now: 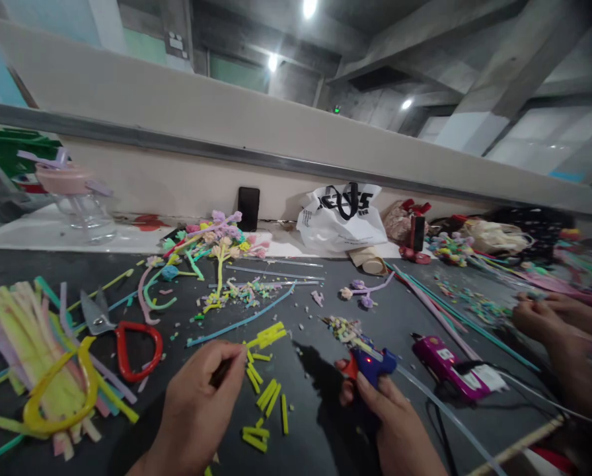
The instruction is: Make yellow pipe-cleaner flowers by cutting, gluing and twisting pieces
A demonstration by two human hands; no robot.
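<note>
My right hand point(388, 410) is wrapped round a blue hot glue gun point(370, 360), with fingers at its orange-red trigger. A small red light glows on its side, and a clear glue stick point(449, 416) trails from its back. Its nozzle end is crusted with pale bits. My left hand point(201, 400) is closed in a pinch; at its fingertips is a yellow piece of fuzzy stem point(269, 335), seemingly made of joined short strips. Several short yellow stem pieces point(269, 395) lie on the dark table point(316, 456) between my hands.
Scissors point(137, 350) with red and yellow handles lie left on bundled fuzzy stems point(23, 330). Fuzzy flowers point(221, 244), a phone point(249, 208) and a white bag point(343, 215) stand behind. A purple corded device point(444, 363) sits right, near another person's hands point(548, 320).
</note>
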